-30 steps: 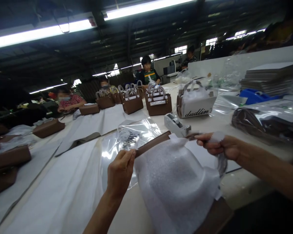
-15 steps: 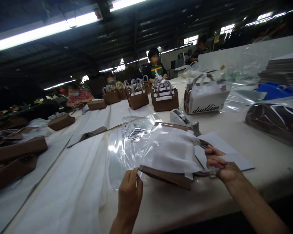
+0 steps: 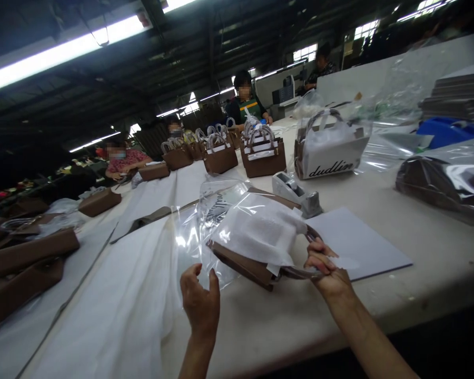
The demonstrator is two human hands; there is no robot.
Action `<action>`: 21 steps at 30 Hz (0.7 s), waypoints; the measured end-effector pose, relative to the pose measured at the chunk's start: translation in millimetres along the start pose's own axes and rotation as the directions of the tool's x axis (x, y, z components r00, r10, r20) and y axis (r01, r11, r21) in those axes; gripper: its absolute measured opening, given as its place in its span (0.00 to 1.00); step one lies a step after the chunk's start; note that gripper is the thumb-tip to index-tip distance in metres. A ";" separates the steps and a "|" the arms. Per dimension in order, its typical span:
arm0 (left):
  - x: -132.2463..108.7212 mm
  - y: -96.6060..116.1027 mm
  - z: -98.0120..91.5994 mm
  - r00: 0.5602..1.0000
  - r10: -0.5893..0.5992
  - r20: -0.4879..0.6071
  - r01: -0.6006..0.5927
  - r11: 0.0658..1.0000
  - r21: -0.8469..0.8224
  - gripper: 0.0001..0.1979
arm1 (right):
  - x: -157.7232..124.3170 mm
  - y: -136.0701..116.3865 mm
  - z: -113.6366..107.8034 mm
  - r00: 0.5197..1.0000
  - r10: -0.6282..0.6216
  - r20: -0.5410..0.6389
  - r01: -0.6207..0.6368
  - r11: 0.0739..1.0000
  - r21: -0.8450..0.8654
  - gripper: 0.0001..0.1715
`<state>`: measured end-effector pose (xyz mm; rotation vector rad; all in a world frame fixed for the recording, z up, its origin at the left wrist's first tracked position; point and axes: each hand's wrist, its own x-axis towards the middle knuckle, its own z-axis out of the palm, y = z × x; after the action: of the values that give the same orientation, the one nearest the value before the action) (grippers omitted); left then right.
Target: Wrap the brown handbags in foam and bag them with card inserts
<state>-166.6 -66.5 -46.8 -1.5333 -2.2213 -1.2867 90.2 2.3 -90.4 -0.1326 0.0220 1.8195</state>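
A brown handbag (image 3: 240,264) lies on its side in front of me, with white tissue (image 3: 260,226) over its front. Its base end is inside a clear plastic bag (image 3: 187,231) that carries dark lettering. My right hand (image 3: 326,266) is closed round the handbag's wrapped handles (image 3: 300,272), which point toward the right. Beside the lower edge of the plastic, my left hand (image 3: 200,297) has its thumb and fingers apart, with nothing visible gripped. Just beyond the handbag stands a grey tape dispenser (image 3: 296,193).
White sheets (image 3: 114,295) cover the left side of the table. A flat white board (image 3: 363,245) is at right. Farther back stand several brown handbags (image 3: 263,160) and a bagged one with lettering (image 3: 332,152). A plastic-wrapped brown item (image 3: 438,184) lies far right. People sit across the table.
The handbag has moved left, deeper into the plastic bag, with my right hand on its handles. My left hand's thumb and fingers have parted from the plastic edge.
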 end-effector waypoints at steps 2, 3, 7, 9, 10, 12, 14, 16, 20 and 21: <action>-1.3 -7.8 17.7 0.990 -0.138 -0.026 0.138 0.990 0.003 0.21 | 0.4 -0.8 0.9 1.000 0.004 0.002 -0.004 0.999 0.047 0.11; -0.9 -10.2 27.6 0.982 -0.184 -0.038 0.184 0.983 0.005 0.23 | 0.5 0.2 1.3 1.000 0.010 0.005 -0.011 0.998 0.068 0.11; 2.7 -15.3 59.0 0.937 -0.347 -0.036 0.348 0.937 0.013 0.21 | 1.9 9.9 4.0 0.998 0.005 0.062 -0.011 0.996 0.089 0.11; 0.7 -13.4 63.3 0.933 -0.358 0.040 0.358 0.934 0.014 0.16 | 4.7 14.4 5.5 0.997 -0.016 0.073 0.014 0.999 0.033 0.09; -2.0 -10.9 62.0 0.936 -0.340 0.093 0.341 0.940 0.009 0.14 | 6.9 15.9 5.7 0.998 -0.028 0.054 0.028 1.000 0.001 0.08; -9.8 -3.5 53.8 0.943 -0.278 0.184 0.284 0.959 -0.007 0.11 | 12.1 17.1 4.4 0.999 -0.048 -0.011 0.048 0.998 -0.046 0.07; -18.1 4.0 40.7 0.949 -0.225 0.220 0.234 0.972 -0.015 0.10 | 16.6 16.8 0.6 0.996 -0.062 -0.071 0.057 0.995 -0.077 0.07; -23.8 8.8 27.2 0.955 -0.200 0.221 0.206 0.979 -0.004 0.08 | 18.4 17.7 -4.0 0.992 -0.074 -0.100 0.064 0.993 -0.097 0.06; -25.2 11.3 11.1 0.964 -0.149 0.218 0.152 0.988 0.004 0.07 | 14.4 34.5 -6.8 0.983 -0.114 -0.147 0.097 0.989 -0.115 0.07; -24.3 11.6 9.3 0.969 -0.119 0.216 0.122 0.993 -0.002 0.07 | 12.1 42.1 -5.7 0.976 -0.135 -0.171 0.115 0.986 -0.121 0.08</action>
<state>-142.7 -75.5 -59.4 -1.6378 -2.4775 -1.2230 47.1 2.9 -99.6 -0.3682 0.0386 1.6785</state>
